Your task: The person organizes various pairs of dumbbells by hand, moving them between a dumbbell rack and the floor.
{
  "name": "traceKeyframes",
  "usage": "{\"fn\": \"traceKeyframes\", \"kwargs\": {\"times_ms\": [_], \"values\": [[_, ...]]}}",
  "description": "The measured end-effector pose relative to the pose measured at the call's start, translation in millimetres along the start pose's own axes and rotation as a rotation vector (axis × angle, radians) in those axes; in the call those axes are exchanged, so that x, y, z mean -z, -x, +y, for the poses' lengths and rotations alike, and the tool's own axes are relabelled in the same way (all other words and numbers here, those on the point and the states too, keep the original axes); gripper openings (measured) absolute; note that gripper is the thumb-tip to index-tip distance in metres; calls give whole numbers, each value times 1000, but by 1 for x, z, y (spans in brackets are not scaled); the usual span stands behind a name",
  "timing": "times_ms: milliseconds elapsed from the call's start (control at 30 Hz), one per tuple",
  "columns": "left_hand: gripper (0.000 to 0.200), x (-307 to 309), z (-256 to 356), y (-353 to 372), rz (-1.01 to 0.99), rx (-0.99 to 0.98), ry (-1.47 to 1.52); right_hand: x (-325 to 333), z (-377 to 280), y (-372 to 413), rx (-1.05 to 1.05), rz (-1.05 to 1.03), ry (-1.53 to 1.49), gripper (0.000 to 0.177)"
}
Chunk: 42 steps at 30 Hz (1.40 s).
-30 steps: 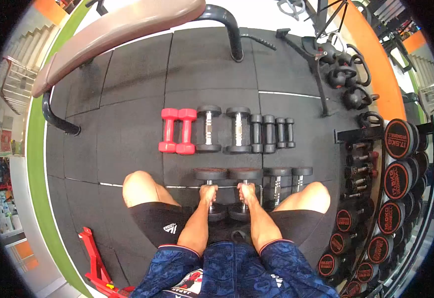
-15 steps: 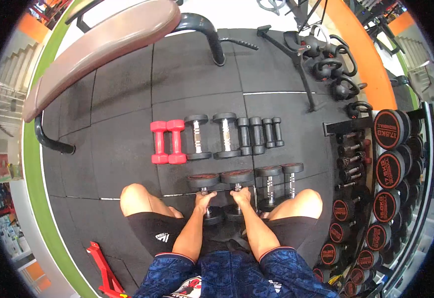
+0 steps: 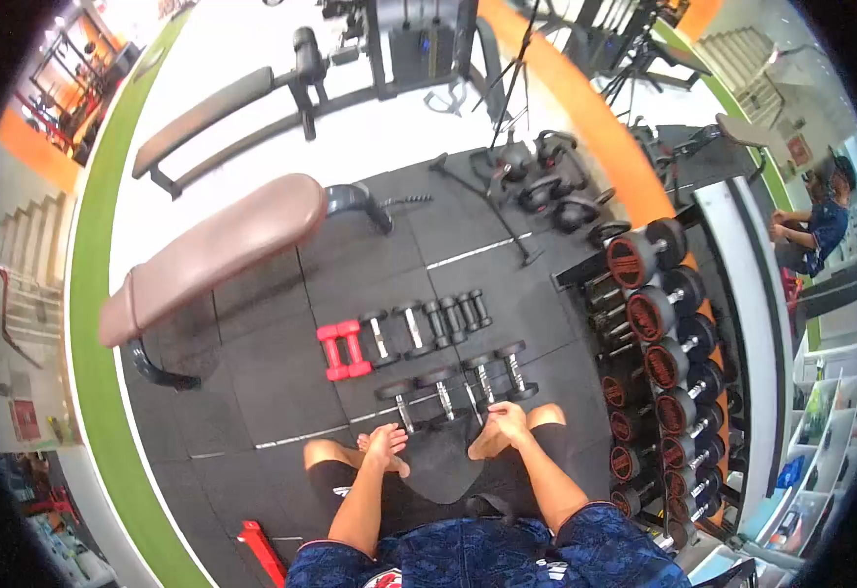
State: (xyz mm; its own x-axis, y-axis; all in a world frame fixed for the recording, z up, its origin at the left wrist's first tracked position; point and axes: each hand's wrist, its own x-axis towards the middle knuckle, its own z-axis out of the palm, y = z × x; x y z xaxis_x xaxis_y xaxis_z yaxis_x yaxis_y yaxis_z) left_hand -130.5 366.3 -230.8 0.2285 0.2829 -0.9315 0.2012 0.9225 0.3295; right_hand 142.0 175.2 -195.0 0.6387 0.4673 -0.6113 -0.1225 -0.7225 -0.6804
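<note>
My left hand (image 3: 385, 443) is open and empty, its fingers apart, just below the leftmost dumbbell (image 3: 402, 404) of the near row. My right hand (image 3: 509, 421) is raised above my right foot with loosely extended fingers and nothing visible in it. Beside that first dumbbell stands a second black one with a chrome handle (image 3: 443, 394). Two more, a third (image 3: 483, 378) and a fourth (image 3: 516, 370), are to the right. Farther off lie a red pair (image 3: 354, 349), two chrome-handled dumbbells (image 3: 412, 328) and several small black ones (image 3: 455, 318).
A brown padded bench (image 3: 223, 245) stands at the upper left. Kettlebells (image 3: 576, 213) lie at the upper right. A rack of round dumbbells (image 3: 677, 410) runs down the right side beside a mirror showing a person (image 3: 826, 225). A red metal bar (image 3: 263, 554) is at lower left.
Both hands have let go of the two left dumbbells of the near row and moved apart. The camera view has tilted up and turned, showing more of the room.
</note>
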Motion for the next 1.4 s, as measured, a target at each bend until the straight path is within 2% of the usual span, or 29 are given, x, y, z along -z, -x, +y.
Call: {"fn": "traceKeyframes", "kwargs": {"times_ms": [33, 133, 267, 400, 500, 567, 733, 800, 967, 1100, 1233, 1333, 1400], "values": [[27, -4, 20, 35, -37, -20, 6, 16, 2, 6, -39, 20, -74, 17], [17, -13, 72, 110, -32, -141, -151, 84, -68, 67, -72, 93, -119, 13], [13, -20, 115, 191, 31, -276, -236, 150, -69, 105, -67, 157, -107, 12], [12, -21, 120, 244, 111, -366, -236, 215, -54, 152, -216, 180, -70, 12], [13, -25, 94, 268, 120, -383, -166, 253, -29, 180, -362, 185, -93, 11], [12, -20, 70, 275, 112, -356, -158, 270, 5, 187, -385, 197, -141, 10], [12, 21, 10, 273, 181, -187, -315, 272, 24, 226, -379, 241, -344, 11], [13, 27, 6, 270, 227, -137, -376, 257, 24, 240, -354, 252, -345, 11], [17, 9, 10, 260, 61, -290, -231, 219, 11, 275, -329, 195, -289, 14], [19, -16, 13, 266, -81, -333, -208, 207, 32, 293, -314, 130, -41, 15], [18, -18, 1, 270, -91, -329, -418, 216, 30, 317, -280, 182, -82, 16], [18, -2, -19, 280, 22, -414, -431, 221, 49, 324, -239, 193, -135, 16], [21, 14, -32, 283, 113, -411, -387, 227, 61, 326, -232, 203, -2, 15]]}}
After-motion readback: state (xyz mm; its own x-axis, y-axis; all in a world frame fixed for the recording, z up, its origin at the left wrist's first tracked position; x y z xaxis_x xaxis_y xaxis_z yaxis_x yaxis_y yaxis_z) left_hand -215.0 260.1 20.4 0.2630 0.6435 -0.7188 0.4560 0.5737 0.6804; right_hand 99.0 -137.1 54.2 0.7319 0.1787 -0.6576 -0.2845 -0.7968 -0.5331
